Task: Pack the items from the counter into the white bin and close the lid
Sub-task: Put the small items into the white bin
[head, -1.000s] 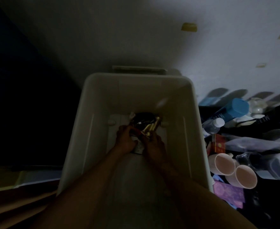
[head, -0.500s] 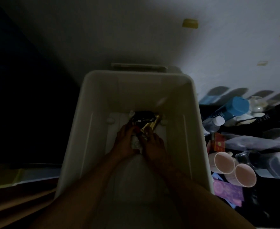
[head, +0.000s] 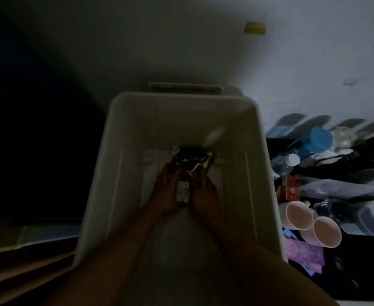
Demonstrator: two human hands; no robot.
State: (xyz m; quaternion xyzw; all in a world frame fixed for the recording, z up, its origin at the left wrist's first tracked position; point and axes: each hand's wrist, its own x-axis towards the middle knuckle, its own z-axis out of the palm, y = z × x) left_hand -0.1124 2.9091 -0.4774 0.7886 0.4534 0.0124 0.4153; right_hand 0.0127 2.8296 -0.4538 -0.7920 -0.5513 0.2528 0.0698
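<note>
The white bin point(head: 115, 173) stands open below me, and both my arms reach deep into it. My left hand point(head: 167, 192) and my right hand point(head: 204, 196) hold a small white patterned packet point(head: 182, 192) between them, low over the bin's floor. Just beyond the fingertips lie a gold wrapper point(head: 202, 165) and a black tangled bundle point(head: 189, 155) against the far wall. The dim light hides how the fingers lie. On the counter to the right wait two pink cups point(head: 312, 224), a blue-capped bottle point(head: 314, 142) and a red box point(head: 292, 191).
A flat white piece point(head: 185, 87) shows behind the bin's far rim, against the wall. Clear plastic bottles point(head: 285, 162), dark cloth point(head: 358, 160) and a purple packet point(head: 303, 252) crowd the counter on the right. To the left of the bin all is dark.
Both hands have drawn slightly closer together and lower in the bin, and the white packet now shows between them. The gold wrapper and black bundle stay at the far wall.
</note>
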